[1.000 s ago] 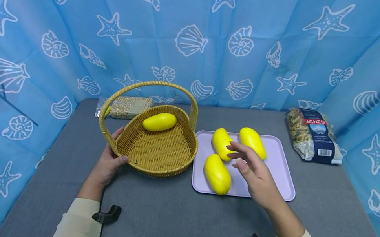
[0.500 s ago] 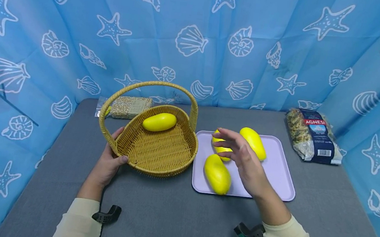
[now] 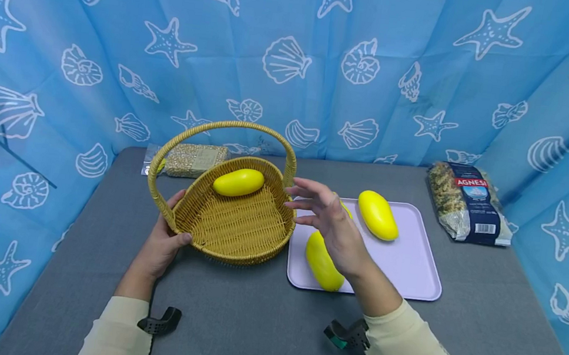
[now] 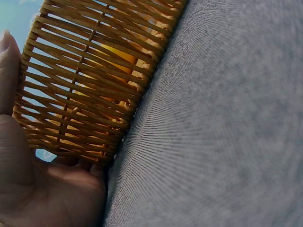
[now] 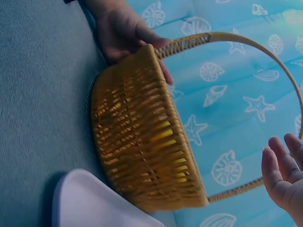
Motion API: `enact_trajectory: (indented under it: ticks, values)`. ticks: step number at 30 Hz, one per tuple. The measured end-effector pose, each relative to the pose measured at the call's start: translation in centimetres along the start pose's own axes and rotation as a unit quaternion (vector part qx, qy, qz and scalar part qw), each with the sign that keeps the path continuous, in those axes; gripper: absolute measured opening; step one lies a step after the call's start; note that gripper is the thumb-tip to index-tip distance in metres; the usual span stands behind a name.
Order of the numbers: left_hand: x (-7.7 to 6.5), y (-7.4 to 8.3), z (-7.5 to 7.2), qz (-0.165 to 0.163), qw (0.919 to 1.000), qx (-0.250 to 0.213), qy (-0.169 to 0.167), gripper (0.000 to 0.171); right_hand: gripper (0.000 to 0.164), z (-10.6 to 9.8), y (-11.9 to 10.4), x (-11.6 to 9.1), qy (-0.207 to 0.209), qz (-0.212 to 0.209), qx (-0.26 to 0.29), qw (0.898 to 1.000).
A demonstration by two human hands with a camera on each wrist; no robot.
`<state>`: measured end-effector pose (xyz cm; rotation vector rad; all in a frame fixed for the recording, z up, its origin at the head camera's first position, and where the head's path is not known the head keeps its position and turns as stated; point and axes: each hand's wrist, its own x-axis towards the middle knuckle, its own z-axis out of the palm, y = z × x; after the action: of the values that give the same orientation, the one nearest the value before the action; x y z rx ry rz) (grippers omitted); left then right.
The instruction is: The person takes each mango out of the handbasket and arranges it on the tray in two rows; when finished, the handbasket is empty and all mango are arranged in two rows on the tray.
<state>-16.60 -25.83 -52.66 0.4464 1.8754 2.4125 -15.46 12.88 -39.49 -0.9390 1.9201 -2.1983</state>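
Note:
My left hand point(image 3: 161, 245) grips the left side of a wicker basket point(image 3: 236, 225), its thumb over the rim by the handle's foot. Inside, toward the back, lies a yellow mango point(image 3: 238, 182). Over the lilac tray's point(image 3: 406, 269) left part hovers my right hand point(image 3: 332, 225), holding nothing, fingers loosely bent with their tips at the basket's right rim. On that tray, one mango point(image 3: 378, 215) lies at the back and another mango point(image 3: 324, 262) at the front left. A third mango point(image 3: 347, 210) is mostly hidden behind the right hand.
A bag of grains point(image 3: 193, 160) lies behind the basket. At the back right is an Agnesi pasta bag point(image 3: 473, 206). A blue curtain point(image 3: 324, 111) with white shells encloses the grey table point(image 3: 245, 326).
My right hand has moved left from above the tray to the basket's right rim, covering most of one mango. Left hand, basket and mangoes stay in place.

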Motion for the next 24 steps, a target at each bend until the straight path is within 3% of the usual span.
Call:
enact_trajectory:
  ticks: [6,11,18,24]
  values:
    - [0.0,0.1,0.0,0.0,1.0,0.004,-0.005,0.093,0.104,1.3,1.1,1.4,-0.007,0.022,0.019,1.0]
    - [0.0,0.1,0.0,0.002,0.9999,0.008,-0.007,0.093,0.104,2.4,2.0,2.7,-0.016,0.031,0.025,0.999]
    - [0.0,0.1,-0.1,0.005,0.9999,0.007,-0.011,0.093,0.103,3.8,4.1,5.1,-0.012,0.06,-0.013,0.998]
    - [0.1,0.1,-0.2,0.004,0.9999,0.007,-0.009,0.093,0.082,4.4,5.9,7.0,0.013,0.098,-0.034,0.995]
